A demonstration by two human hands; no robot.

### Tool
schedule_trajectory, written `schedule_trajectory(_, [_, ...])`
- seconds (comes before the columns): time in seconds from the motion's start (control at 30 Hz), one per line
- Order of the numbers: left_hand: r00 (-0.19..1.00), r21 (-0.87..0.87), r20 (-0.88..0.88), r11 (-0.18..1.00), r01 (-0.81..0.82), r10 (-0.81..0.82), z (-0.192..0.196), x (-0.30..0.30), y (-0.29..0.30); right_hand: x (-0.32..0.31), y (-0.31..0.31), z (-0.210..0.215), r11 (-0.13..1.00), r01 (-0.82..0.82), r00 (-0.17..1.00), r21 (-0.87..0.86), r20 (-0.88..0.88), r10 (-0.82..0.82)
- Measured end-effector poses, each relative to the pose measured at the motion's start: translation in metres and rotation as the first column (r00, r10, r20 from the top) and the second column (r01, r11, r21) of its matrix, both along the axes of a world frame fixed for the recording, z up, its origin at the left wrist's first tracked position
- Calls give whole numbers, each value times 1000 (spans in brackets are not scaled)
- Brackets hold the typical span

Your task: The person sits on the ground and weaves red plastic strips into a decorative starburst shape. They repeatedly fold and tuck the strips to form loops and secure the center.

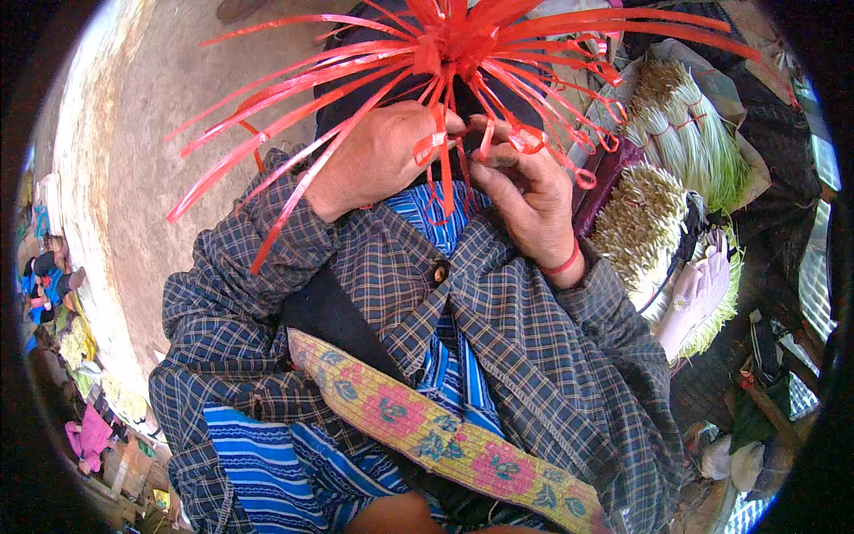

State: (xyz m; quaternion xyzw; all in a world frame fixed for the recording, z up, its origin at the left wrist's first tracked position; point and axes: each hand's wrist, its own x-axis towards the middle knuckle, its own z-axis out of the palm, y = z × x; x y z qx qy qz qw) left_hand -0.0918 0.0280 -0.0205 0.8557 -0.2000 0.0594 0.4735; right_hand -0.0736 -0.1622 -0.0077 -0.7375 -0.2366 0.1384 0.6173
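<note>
A bundle of red plastic strips (pixel 463 40) fans out from a knot at the top of the view. My left hand (pixel 378 156) grips several of the strips just under the knot. My right hand (pixel 525 191) pinches one looped red strip (pixel 525 138) close beside the left hand, and a red band sits on its wrist. Both forearms wear checked blue-grey sleeves (pixel 551 356). The fingertips of both hands are partly hidden by the strips.
Bundles of green-stemmed vegetables with pale cut ends (pixel 645 222) lie tied at the right, more (pixel 689 125) behind them. A floral woven strap (pixel 427 432) crosses my lap over blue striped cloth (pixel 267 463). Bare concrete ground (pixel 133 133) spreads left, with colourful goods (pixel 53 285) at its edge.
</note>
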Motion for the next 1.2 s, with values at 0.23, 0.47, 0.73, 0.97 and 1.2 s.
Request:
schedule_trajectory(0.23, [997,-21,-72,1000,-4,2,5,1,0,8,4,3,992,-121,989,34,89,118])
schedule_trajectory(0.47, [971,-244,-233,970,0,-58,21,-10,-3,12,3,10,993,-53,896,-109,435,96])
schedule_trajectory(0.73, [851,-532,-513,820,-209,-116,18,-9,-8,8,10,5,966,37,806,-257,579,123])
schedule_trajectory(0.97, [741,-578,-640,761,-293,-200,12,-7,-4,9,12,6,943,-7,809,-332,552,200])
schedule_trajectory(1.2, [772,-688,-591,645,-333,-233,9,-7,-5,9,6,6,985,27,984,-171,176,3])
